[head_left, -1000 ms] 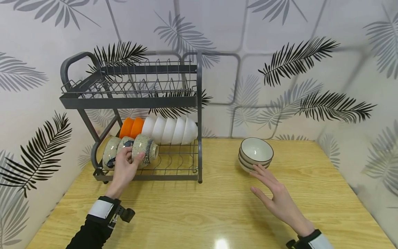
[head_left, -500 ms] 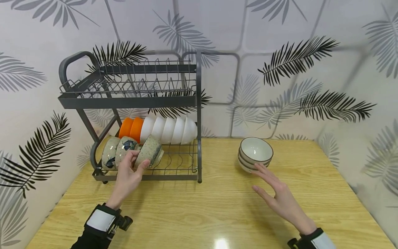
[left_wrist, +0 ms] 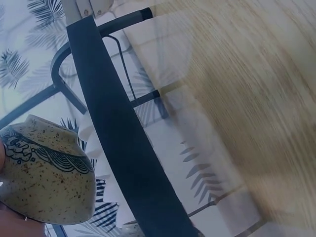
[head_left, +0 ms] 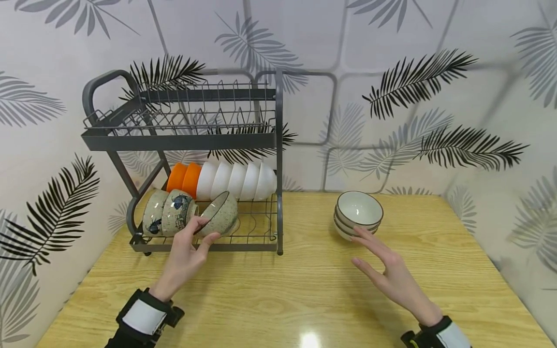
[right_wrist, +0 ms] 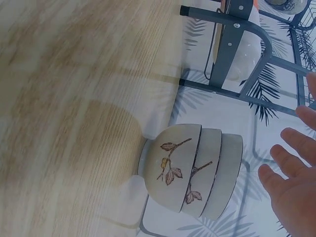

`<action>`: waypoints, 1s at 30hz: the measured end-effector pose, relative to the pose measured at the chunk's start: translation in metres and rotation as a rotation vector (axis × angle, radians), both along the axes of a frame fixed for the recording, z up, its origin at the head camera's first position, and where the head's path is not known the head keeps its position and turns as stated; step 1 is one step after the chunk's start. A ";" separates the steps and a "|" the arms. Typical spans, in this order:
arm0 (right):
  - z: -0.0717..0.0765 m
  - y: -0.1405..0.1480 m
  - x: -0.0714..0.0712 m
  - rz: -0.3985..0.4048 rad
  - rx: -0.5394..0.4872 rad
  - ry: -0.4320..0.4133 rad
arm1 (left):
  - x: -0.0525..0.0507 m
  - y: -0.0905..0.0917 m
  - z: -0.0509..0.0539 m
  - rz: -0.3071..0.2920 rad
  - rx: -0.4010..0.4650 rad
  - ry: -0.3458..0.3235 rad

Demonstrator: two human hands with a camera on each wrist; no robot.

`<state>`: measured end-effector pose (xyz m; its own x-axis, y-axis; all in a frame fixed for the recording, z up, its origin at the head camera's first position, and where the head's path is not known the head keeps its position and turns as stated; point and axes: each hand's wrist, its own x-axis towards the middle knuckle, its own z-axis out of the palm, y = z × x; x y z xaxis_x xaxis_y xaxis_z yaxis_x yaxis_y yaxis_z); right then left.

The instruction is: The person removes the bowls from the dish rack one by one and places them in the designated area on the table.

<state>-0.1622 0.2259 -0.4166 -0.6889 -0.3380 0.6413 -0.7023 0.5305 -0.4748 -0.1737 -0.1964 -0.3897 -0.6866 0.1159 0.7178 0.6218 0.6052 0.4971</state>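
Observation:
My left hand [head_left: 186,256] pinches the rim of a speckled bowl [head_left: 224,215] at the front of the rack's lower tier, fingers at the rim and thumb below. The bowl is tilted, its opening facing up and left. In the left wrist view the speckled bowl [left_wrist: 49,173] shows a dark wave pattern. Two more speckled bowls [head_left: 174,210] stand on edge to its left. My right hand [head_left: 396,278] holds nothing, fingers extended beside a stack of cream bowls [head_left: 358,212] with brown rims. In the right wrist view those cream bowls [right_wrist: 177,168] show leaf sprigs.
A dark two-tier dish rack [head_left: 183,142] stands on the wooden table [head_left: 261,295] at left. Orange bowls [head_left: 184,179] and several white bowls [head_left: 237,181] line the back of its lower tier. A leaf-patterned wall [head_left: 348,96] rises behind.
My left hand has moved slightly right and turned the speckled bowl, so its opening has swung from facing left to tilting upward. It now stands apart from the other speckled bowls. My right hand barely moves.

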 end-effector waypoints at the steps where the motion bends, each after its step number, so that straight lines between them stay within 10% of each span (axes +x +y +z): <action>1: 0.001 0.000 0.000 0.005 -0.001 0.000 | 0.001 0.001 0.000 -0.007 -0.012 0.016; 10: 0.004 -0.005 0.002 0.037 -0.003 -0.032 | 0.005 0.008 0.000 -0.088 -0.166 0.184; 30: 0.014 -0.030 0.013 0.184 0.007 -0.011 | 0.020 0.040 0.003 -0.272 -0.398 0.307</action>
<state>-0.1488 0.1963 -0.4028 -0.6221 -0.4630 0.6314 -0.7824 0.3967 -0.4800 -0.1536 -0.1566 -0.3864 -0.3609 0.5614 0.7447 0.8612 0.5070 0.0351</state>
